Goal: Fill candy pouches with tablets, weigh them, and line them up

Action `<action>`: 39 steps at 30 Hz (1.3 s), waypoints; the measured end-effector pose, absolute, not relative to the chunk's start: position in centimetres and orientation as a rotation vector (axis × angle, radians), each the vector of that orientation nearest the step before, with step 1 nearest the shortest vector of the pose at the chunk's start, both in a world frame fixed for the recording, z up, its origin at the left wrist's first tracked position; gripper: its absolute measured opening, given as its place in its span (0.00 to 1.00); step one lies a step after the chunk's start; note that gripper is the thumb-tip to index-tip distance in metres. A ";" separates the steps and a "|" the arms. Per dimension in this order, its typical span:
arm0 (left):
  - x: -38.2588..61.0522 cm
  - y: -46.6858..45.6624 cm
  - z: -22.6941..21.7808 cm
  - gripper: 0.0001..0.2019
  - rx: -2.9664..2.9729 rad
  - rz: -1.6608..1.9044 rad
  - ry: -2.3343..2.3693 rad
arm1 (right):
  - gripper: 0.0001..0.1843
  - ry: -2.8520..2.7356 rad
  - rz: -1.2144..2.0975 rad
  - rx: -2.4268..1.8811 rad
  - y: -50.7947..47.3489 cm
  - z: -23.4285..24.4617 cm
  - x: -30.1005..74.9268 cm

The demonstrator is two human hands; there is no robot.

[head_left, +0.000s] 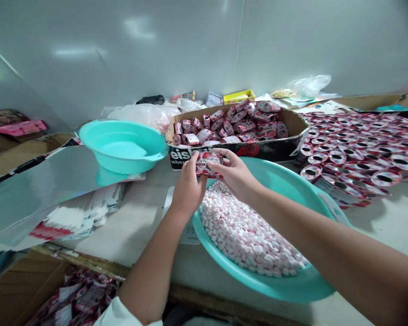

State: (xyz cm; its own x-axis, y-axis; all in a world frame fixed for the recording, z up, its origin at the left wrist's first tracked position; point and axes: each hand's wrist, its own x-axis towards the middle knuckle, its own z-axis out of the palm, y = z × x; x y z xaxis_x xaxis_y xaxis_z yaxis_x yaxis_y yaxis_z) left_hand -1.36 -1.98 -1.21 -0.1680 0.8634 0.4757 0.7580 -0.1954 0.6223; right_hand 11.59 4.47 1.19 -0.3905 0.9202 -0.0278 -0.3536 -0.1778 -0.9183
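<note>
Both hands, left [187, 188] and right [236, 174], pinch a pink box [208, 163] over a candy-filled basin [292, 285] on a cluttered pale table [143, 217], grey wall [190, 45] far behind.

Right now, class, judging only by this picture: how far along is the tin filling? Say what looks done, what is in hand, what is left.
Done: a cardboard box behind the hands is heaped with closed tins. In hand: the left hand and right hand together hold one tin over the big teal basin. Left: that basin holds many pink-white candies, and rows of open empty tins wait on the right.
</note>
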 end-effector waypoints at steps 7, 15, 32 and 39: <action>-1.3 -2.0 -1.1 0.27 2.007 1.345 1.927 | 0.22 -1.108 1.728 -0.777 4.7 1.0 11.8; -1.5 -2.0 -1.3 0.30 2.063 1.411 1.862 | 0.22 -1.137 1.708 -0.737 4.6 0.9 12.0; -1.8 -1.8 -1.7 0.38 2.070 1.246 1.796 | 0.18 -1.305 1.481 -0.804 4.9 0.6 12.0; -1.3 -1.9 -1.3 0.34 1.929 1.256 1.856 | 0.07 -1.066 1.727 -0.936 4.9 1.3 11.7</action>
State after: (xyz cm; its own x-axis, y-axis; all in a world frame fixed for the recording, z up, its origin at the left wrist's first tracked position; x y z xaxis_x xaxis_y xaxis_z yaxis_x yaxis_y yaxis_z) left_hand -1.31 -1.91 -1.33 -0.1391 0.8898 0.4345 0.7343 -0.2017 0.6482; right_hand 11.71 4.85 1.33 -0.3330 0.9314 -0.1471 -0.2856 -0.2483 -0.9256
